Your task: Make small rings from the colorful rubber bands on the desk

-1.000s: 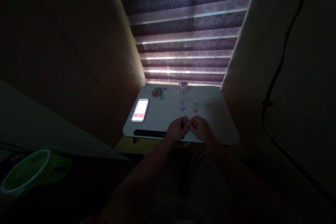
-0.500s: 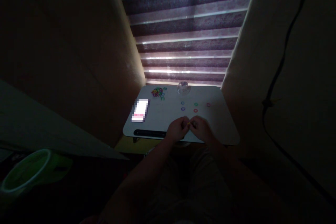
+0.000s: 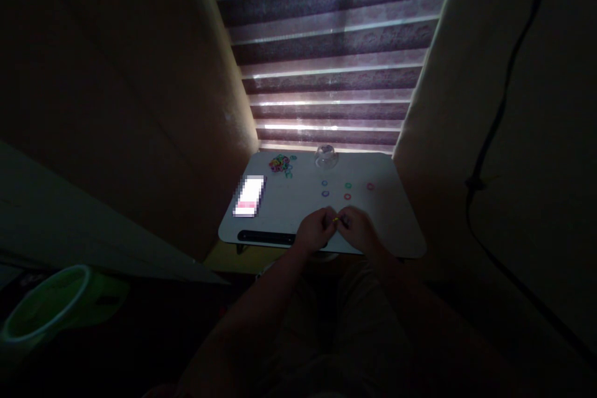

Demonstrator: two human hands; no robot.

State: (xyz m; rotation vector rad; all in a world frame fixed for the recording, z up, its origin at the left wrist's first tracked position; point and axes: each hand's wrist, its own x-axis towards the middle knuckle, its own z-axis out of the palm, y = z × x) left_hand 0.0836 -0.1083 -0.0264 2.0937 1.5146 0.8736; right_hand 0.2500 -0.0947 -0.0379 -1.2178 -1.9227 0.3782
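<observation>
A blind (image 3: pixel 331 56) hung behind the counter (image 3: pixel 392 217); by its near edge, left hand (image 3: pixel 316 230) and right hand (image 3: pixel 356 228) pinched a yellow band (image 3: pixel 335 219), its direction unclear.

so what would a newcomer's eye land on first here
Probably the lit, pleated curtain behind the table, then the bright phone on the table's left side. Next, near the front edge, the left hand and right hand pinch something small and yellow.
</observation>
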